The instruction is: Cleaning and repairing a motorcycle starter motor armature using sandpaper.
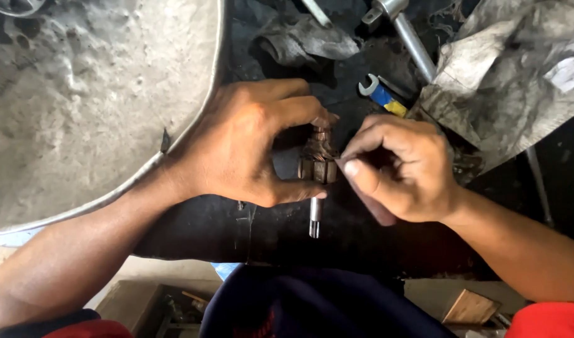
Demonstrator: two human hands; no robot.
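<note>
We look down on a dark, greasy desk over which both hands meet at centre. The left hand is closed around a small rusty motor armature, forefinger across its top end and thumb beneath, holding it upright above the desk. The armature's bright steel shaft projects downward below the thumb. The right hand is curled, its thumb and fingers pinching a narrow brownish strip, perhaps abrasive paper, whose upper end touches the armature's right side.

To the left lies a large, shallow grey metal basin with a dented, dusty surface; the left wrist crosses its rim. Behind the hands we see an open-ended spanner with blue and yellow on its handle, a chrome wrench shaft running diagonally, and a grimy crumpled rag. A dirty pale sheet covers the upper right. A small wooden block sits at lower right.
</note>
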